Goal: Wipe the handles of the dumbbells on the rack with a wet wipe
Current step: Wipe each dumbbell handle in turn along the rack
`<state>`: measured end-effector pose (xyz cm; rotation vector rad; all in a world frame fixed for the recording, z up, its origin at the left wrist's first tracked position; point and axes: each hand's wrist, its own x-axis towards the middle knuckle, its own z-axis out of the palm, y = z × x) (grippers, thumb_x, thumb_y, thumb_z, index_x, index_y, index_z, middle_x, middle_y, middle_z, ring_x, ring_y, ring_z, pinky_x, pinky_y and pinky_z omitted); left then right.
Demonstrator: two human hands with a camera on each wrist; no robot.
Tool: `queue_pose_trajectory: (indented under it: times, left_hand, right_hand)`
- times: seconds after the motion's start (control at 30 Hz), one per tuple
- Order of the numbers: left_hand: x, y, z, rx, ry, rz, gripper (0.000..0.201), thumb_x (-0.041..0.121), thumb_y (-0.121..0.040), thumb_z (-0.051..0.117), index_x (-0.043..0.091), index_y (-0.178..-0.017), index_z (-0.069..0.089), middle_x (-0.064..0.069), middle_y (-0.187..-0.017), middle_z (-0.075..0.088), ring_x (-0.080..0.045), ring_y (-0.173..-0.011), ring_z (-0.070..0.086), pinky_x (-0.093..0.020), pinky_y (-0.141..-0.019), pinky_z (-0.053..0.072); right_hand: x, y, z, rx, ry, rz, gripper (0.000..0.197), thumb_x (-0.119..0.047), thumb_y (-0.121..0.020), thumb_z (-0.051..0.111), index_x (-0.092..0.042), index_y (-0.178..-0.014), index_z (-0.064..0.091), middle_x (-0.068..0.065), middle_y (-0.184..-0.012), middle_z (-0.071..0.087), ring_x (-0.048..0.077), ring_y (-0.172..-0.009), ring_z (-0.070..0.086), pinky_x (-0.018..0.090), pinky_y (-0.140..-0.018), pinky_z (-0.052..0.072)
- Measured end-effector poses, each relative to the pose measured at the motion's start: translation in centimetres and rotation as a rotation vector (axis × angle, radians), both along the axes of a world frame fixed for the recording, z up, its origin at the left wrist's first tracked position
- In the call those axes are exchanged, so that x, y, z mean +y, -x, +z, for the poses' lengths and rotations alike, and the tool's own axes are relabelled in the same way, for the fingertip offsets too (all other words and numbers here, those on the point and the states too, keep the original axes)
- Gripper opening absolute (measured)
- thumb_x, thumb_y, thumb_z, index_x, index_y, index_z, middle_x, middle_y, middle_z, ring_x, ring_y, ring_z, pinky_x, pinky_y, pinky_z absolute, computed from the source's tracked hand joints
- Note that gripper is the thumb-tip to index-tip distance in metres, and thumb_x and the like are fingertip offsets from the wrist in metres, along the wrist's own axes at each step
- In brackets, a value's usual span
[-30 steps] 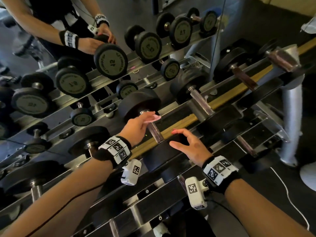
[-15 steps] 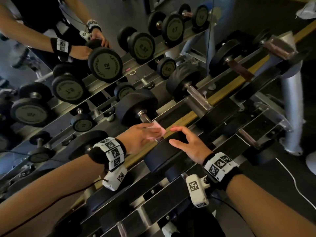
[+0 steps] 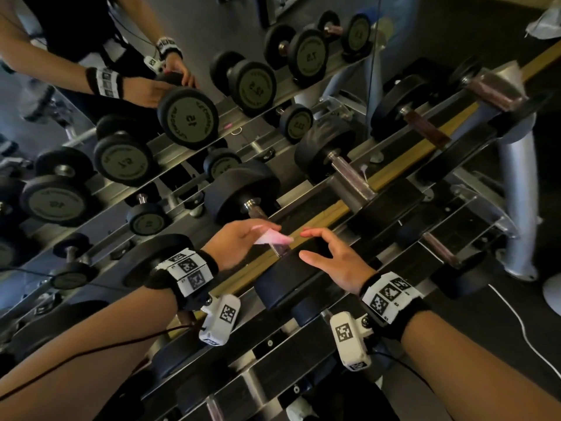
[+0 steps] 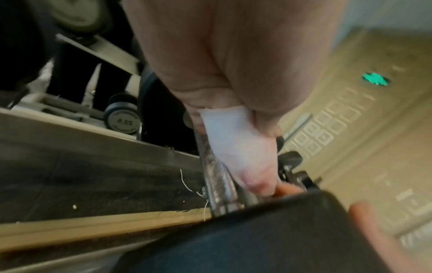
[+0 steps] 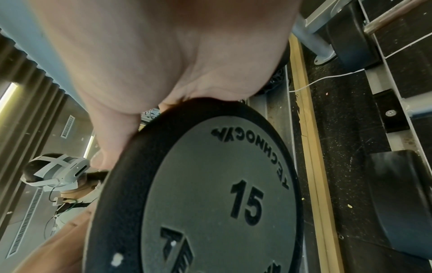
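Observation:
My left hand (image 3: 267, 235) pinches a pale pink wet wipe (image 3: 273, 239) against the metal handle (image 3: 281, 251) of a black dumbbell, low on the bar near its front head (image 3: 288, 284). In the left wrist view the wipe (image 4: 233, 140) lies between thumb and fingers along the knurled handle (image 4: 219, 182). My right hand (image 3: 331, 256) rests on the front head with fingers straight and spread. In the right wrist view the palm (image 5: 163, 55) sits on the rim of the head marked 15 (image 5: 210, 203). The dumbbell's far head (image 3: 243, 192) is behind my left hand.
More dumbbells lie on the same rack tier to the right (image 3: 328, 153) (image 3: 400, 107) and on a lower tier (image 3: 437, 247). A mirror (image 3: 188, 117) behind reflects the rack and me. A grey rack post (image 3: 516, 192) and a white cable (image 3: 516, 323) are at right.
My left hand has slid the wipe down the handle from the far head toward the front head. The right hand has stayed on the front head.

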<state>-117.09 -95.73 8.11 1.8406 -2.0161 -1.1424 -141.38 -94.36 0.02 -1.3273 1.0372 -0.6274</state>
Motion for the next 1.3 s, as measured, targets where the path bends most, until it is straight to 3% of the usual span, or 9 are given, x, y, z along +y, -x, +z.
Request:
queue_pose_trajectory:
  times: [0.17,0.33,0.57,0.63,0.73,0.87,1.07,1.17,1.3]
  left_hand:
    - [0.2,-0.8,0.3,0.249,0.010,0.344,0.029,0.028,-0.103,0.048,0.039,-0.125,0.064,0.006,-0.129,0.060,-0.013,-0.116,0.056,-0.037,-0.067,0.062]
    - [0.8,-0.1,-0.1,0.517,0.029,0.535,0.024,0.018,-0.103,0.050,0.028,-0.113,0.069,-0.002,-0.129,0.064,-0.020,-0.121,0.060,-0.028,-0.086,0.058]
    - [-1.8,0.4,0.5,0.025,0.379,0.108,0.033,0.033,-0.105,0.042,0.051,-0.120,0.064,0.028,-0.133,0.054,0.014,-0.125,0.045,-0.009,-0.108,0.032]
    - [-2.2,0.4,-0.5,-0.125,0.320,-0.080,0.034,0.033,-0.105,0.041,0.046,-0.128,0.061,0.023,-0.140,0.052,0.011,-0.130,0.040,-0.019,-0.115,0.031]
    - [-1.8,-0.6,-2.6,-0.282,0.247,-0.229,0.038,0.026,-0.105,0.043,0.035,-0.140,0.053,0.013,-0.150,0.046,0.002,-0.143,0.024,-0.032,-0.122,0.022]
    - [-1.0,-1.3,-3.3,-0.270,0.289,-0.247,0.041,0.022,-0.105,0.042,0.032,-0.145,0.046,0.008,-0.156,0.037,-0.002,-0.148,0.011,-0.026,-0.122,0.008]
    - [0.7,0.0,-2.0,-0.269,0.158,-0.300,0.045,0.009,-0.103,0.043,0.027,-0.143,0.050,0.014,-0.155,0.035,0.002,-0.146,0.013,-0.012,-0.116,0.003]
    - [1.6,0.3,-0.9,-0.324,0.004,-0.274,0.040,0.020,-0.104,0.042,0.041,-0.137,0.053,0.012,-0.150,0.047,-0.010,-0.135,0.046,-0.031,-0.116,0.034]
    - [1.5,0.1,0.7,-0.184,0.040,0.094,0.031,0.029,-0.106,0.039,0.035,-0.121,0.065,0.003,-0.110,0.070,-0.013,-0.099,0.067,-0.031,-0.087,0.055]
  right_hand:
    - [0.0,0.0,0.1,-0.001,-0.005,0.020,0.039,-0.043,-0.086,0.069,-0.046,-0.122,0.053,-0.023,-0.141,0.046,0.001,-0.132,0.038,0.012,-0.096,0.025]
    - [-0.1,0.0,0.0,-0.027,0.005,0.018,0.037,-0.039,-0.087,0.070,-0.042,-0.121,0.055,-0.022,-0.139,0.047,-0.004,-0.130,0.040,0.011,-0.101,0.027]
    - [-0.1,0.2,0.2,-0.041,0.004,0.029,0.037,-0.035,-0.089,0.069,-0.037,-0.123,0.055,-0.020,-0.140,0.046,-0.012,-0.123,0.041,-0.003,-0.085,0.034]
    - [0.0,0.2,0.3,-0.047,0.013,0.026,0.036,-0.033,-0.089,0.069,-0.035,-0.123,0.056,-0.018,-0.141,0.046,-0.011,-0.124,0.041,-0.006,-0.084,0.032]
    - [-0.1,0.2,0.3,-0.051,0.013,0.027,0.036,-0.034,-0.089,0.069,-0.036,-0.122,0.056,-0.020,-0.141,0.046,-0.003,-0.131,0.041,0.006,-0.100,0.031]
    - [-0.1,0.2,0.4,-0.043,0.008,0.036,0.037,-0.036,-0.089,0.068,-0.038,-0.123,0.054,-0.021,-0.141,0.045,0.003,-0.134,0.039,0.034,-0.115,0.031]
    - [0.0,0.3,0.6,-0.058,-0.003,0.043,0.039,-0.034,-0.090,0.068,-0.035,-0.126,0.053,-0.016,-0.140,0.047,0.005,-0.131,0.043,0.030,-0.108,0.039]
    - [0.0,0.4,0.7,-0.055,-0.009,0.051,0.040,-0.035,-0.089,0.068,-0.036,-0.126,0.053,-0.017,-0.140,0.046,0.005,-0.129,0.045,0.020,-0.100,0.040]
    - [-0.1,0.3,0.6,-0.071,-0.008,0.049,0.038,-0.032,-0.090,0.068,-0.034,-0.125,0.054,-0.016,-0.141,0.046,-0.001,-0.126,0.045,0.011,-0.095,0.041]
